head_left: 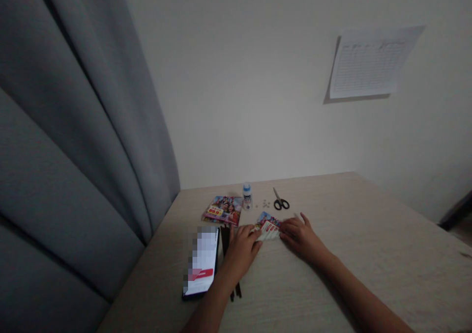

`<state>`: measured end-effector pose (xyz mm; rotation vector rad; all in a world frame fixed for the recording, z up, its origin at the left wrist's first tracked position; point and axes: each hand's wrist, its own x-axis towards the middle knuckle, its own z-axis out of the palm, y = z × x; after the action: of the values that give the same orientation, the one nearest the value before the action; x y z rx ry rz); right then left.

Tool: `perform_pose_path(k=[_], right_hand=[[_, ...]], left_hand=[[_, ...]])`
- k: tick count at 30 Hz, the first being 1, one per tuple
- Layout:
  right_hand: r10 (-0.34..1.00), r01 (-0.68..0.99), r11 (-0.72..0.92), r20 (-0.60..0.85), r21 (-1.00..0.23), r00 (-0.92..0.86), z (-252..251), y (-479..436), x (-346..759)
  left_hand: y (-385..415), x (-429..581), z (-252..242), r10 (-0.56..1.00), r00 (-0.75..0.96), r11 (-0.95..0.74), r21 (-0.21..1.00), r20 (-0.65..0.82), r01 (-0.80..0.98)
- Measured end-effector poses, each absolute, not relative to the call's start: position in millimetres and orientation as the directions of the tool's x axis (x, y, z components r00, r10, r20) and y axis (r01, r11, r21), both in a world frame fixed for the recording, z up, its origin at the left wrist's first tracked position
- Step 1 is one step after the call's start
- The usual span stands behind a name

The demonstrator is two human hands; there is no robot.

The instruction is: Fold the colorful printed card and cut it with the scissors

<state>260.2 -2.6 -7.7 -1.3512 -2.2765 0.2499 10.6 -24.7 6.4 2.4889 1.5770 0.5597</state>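
A small folded colour flyer (270,227) lies on the table between my hands. My left hand (241,247) grips its left edge with bent fingers. From the other side, my right hand (300,235) has its fingertips closed on the right edge, one finger sticking up. Partly under my left hand and forearm run dark brown strips (225,239). A phone (202,262) with a lit, partly pixelated screen lies left of that arm. Beyond the flyer are black-handled scissors (281,204) and several tiny pale round pieces (266,204).
A stack of colour flyers (223,210) sits at the back left, beside an upright bottle with a blue cap (247,197). The pale wooden table (368,239) meets a white wall holding a printed sheet (370,68). A grey curtain (92,126) hangs along the left.
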Motion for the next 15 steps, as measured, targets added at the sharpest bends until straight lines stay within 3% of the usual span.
perform_pose_path(k=[15], right_hand=[[0.858,0.806,0.491,0.347,-0.332,-0.379,-4.6,-3.8,262.0]], left_hand=[[-24.9,10.5,9.5,0.903,0.359,-0.418,0.298,0.235,0.858]])
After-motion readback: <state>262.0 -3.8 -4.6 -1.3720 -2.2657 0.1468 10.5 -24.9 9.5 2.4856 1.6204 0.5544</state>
